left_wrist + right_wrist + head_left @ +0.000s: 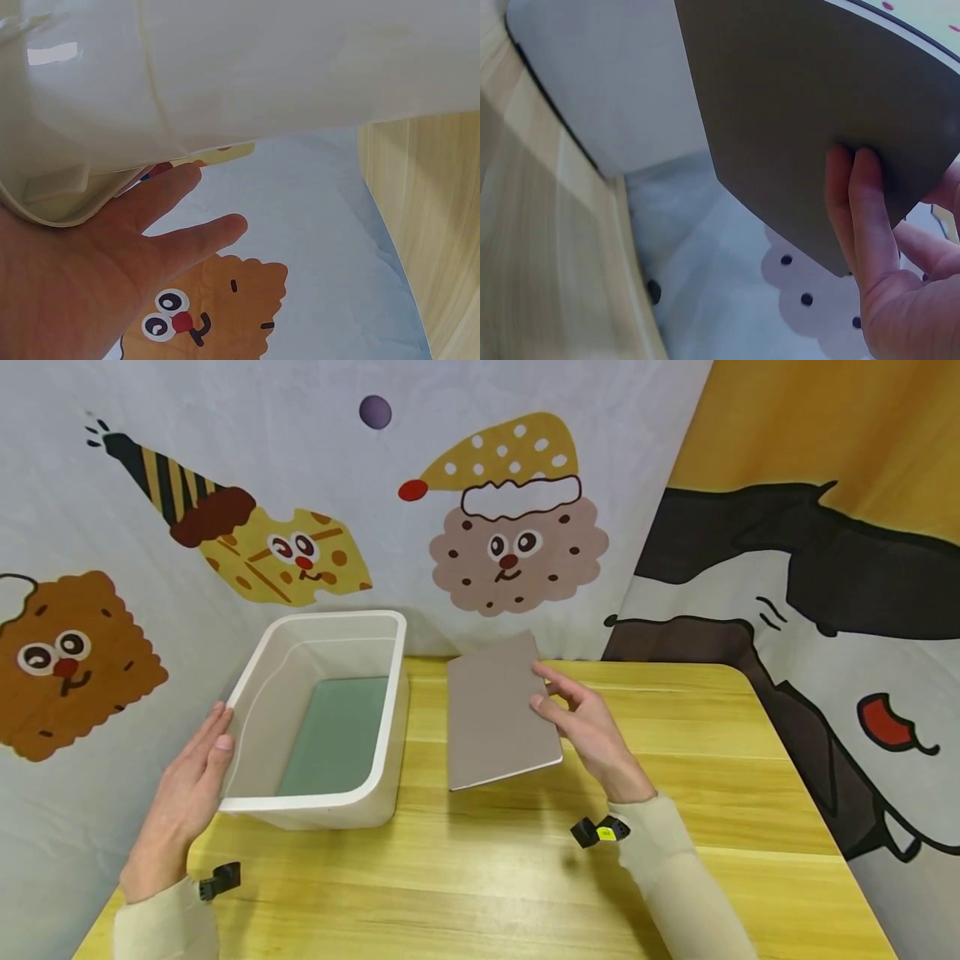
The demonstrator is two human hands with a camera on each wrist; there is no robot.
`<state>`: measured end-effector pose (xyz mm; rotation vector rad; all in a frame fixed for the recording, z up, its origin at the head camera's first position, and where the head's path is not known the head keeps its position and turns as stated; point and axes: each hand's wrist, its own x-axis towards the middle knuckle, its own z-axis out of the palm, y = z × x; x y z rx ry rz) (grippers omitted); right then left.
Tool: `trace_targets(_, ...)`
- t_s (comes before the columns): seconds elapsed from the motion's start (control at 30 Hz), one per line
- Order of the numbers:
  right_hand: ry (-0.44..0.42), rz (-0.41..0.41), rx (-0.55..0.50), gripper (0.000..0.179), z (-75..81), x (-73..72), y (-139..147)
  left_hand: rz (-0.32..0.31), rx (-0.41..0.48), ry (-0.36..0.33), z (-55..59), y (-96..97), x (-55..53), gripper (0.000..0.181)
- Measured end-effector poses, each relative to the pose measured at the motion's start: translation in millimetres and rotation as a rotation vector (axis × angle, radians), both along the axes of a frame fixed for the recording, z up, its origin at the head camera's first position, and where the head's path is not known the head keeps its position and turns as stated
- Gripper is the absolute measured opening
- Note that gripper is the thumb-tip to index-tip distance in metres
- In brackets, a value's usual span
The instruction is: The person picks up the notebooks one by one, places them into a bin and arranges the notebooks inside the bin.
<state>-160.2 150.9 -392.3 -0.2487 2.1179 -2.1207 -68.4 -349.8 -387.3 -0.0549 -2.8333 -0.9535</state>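
Observation:
A thin notebook with a plain grey-brown cover is held tilted above the table, right of the white bin. My right hand pinches its right edge between thumb and fingers. In the right wrist view, fingertips press the notebook's underside, and pale page edges show. The white plastic bin stands on the table at left. Against its left wall rests my left hand, with fingers extended; the left wrist view shows them spread beside the bin's outer side. A flat green rectangular thing lies on the bin's floor.
The yellow wood-grain table ends at a rounded far-right corner. Behind it hangs a pale cloth printed with cartoon biscuits and cheese. Another printed cloth hangs at right. Small black wrist-worn devices sit at both cuffs.

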Motion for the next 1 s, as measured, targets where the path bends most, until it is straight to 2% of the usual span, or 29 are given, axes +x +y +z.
trace_targets(0.47, 0.017, -0.038, -0.152, 0.053, 22.2, 14.5, -24, -0.003, 0.009, 0.008, 1.3, 0.0, -0.1, 0.057)
trace_targets(1.0, 0.006, 0.016, -0.342, 0.052, 42.0, 30.0, -56, 0.000, 0.006, 0.008, 1.6, 0.4, -0.3, 0.057)
